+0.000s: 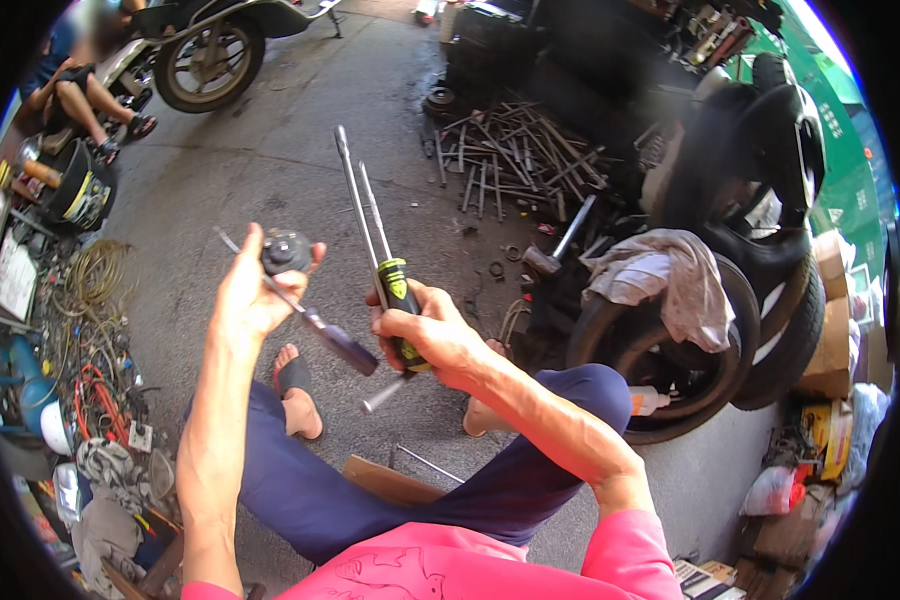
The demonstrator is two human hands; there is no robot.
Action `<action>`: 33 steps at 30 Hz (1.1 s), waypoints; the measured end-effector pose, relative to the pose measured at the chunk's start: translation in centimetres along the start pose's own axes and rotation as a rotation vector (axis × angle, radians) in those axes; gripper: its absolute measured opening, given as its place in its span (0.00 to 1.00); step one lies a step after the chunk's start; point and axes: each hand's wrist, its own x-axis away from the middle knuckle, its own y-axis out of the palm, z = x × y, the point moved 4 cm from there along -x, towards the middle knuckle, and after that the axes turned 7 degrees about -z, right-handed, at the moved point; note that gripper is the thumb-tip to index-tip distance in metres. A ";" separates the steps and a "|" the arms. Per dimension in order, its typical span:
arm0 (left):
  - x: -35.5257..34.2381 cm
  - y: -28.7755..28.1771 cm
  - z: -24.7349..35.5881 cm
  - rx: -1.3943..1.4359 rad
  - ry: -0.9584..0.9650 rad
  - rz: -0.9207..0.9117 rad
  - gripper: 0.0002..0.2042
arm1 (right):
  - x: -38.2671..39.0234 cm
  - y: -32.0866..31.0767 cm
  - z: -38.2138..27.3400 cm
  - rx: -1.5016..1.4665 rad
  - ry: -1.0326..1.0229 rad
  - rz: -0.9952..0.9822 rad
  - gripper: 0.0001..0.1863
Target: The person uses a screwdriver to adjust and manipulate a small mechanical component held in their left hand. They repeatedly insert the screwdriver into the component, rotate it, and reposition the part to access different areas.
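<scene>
Two hands are at work near the middle of the frame, and the job looks underway rather than finished: the tools are gathered up and the round part is lifted clear of the ground. The left hand [253, 295] is half curled, its fingers cupped around a dark round part [286, 252] and a dark-handled screwdriver [342, 345] that slants down toward the centre. The right hand [435, 335] is wrapped firmly about a green-and-black screwdriver [398, 285], with a long metal rod [350, 185] alongside its shaft. Neither screwdriver's tip touches the part, so I judge that any work on it is left to do; what has been done to it, the view does not settle.

The right fingers hide where the rod runs, and whether the short metal end [382, 397] below the fist belongs to it I cannot tell. Finer detail on the round part is too small to read. At the upper left, a scooter [210, 65] is cut off by the frame's edge.
</scene>
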 end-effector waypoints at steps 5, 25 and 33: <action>-1.6 -0.9 -1.7 -0.116 -0.041 -0.075 0.29 | -0.6 1.6 -0.2 0.135 -0.072 -0.030 0.11; 0.8 0.8 -0.5 -0.074 -0.006 -0.124 0.23 | -1.6 2.7 -2.6 0.718 -0.118 0.046 0.19; 1.6 1.1 -0.2 -0.024 0.028 -0.092 0.21 | -1.6 2.4 -2.3 0.959 -0.409 0.060 0.22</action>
